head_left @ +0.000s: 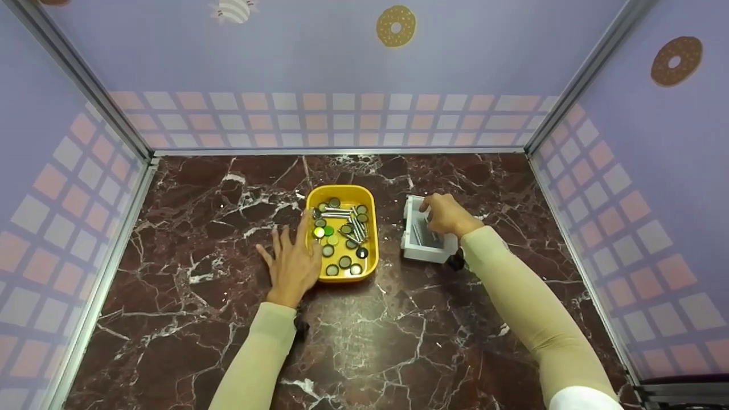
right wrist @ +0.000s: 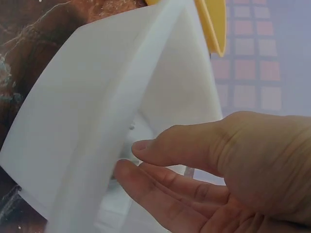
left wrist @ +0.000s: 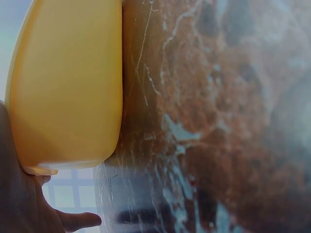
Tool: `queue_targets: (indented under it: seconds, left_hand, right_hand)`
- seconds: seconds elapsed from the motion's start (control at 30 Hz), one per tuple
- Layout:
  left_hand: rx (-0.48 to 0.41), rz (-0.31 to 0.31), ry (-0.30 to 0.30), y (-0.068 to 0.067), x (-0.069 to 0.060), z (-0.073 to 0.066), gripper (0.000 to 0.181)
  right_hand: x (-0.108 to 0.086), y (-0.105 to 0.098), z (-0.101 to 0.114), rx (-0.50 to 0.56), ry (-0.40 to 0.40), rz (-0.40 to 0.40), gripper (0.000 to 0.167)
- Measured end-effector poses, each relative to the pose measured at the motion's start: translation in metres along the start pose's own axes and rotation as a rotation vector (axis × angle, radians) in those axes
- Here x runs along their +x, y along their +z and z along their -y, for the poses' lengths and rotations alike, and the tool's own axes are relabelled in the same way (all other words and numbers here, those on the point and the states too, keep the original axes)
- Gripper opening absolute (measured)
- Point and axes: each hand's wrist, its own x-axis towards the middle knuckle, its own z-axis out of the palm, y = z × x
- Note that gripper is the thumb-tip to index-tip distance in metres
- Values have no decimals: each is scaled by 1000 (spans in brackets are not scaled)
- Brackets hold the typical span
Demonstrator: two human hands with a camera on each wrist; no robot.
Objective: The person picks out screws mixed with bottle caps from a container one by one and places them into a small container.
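A yellow tray (head_left: 347,275) holds silver screws (head_left: 356,228) and small round discs (head_left: 345,262), mostly dark-rimmed, a few green or yellow. Over its left rim lies my left hand (head_left: 293,265), fingers spread. The tray's outer wall (left wrist: 68,87) fills much of the left wrist view. To the right, my right hand (head_left: 447,215) reaches down into a white box (head_left: 427,254) with some silver screws (head_left: 421,234) inside. In the right wrist view, the thumb (right wrist: 170,145) and forefinger (right wrist: 155,194) are a little apart, and I see nothing gripped between them.
Both containers stand on a dark red marbled surface (head_left: 364,353). Lilac panels with pink and white squares (head_left: 342,117) rise at the back and both sides. A gap of bare surface separates the tray from the box.
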Motion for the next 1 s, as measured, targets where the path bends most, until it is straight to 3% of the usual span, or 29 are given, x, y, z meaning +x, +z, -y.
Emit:
queue_targets:
  seconds: [0.33, 0.63, 0.87, 1.0]
  left_hand:
    - [9, 7, 1, -1, 0, -1, 73]
    - [22, -15, 2, 1, 0, 0, 73]
    - [30, -6, -5, 0, 0, 0, 73]
    - [28, 0, -13, 0, 0, 0, 73]
  right_hand:
    - [-6, -5, 15, 37, -21, -70, 48]
    - [-10, -5, 43, 48, -81, -129, 37]
    - [-8, 3, 68, 45, -185, -240, 30]
    - [-2, 9, 88, 58, -263, -226, 31]
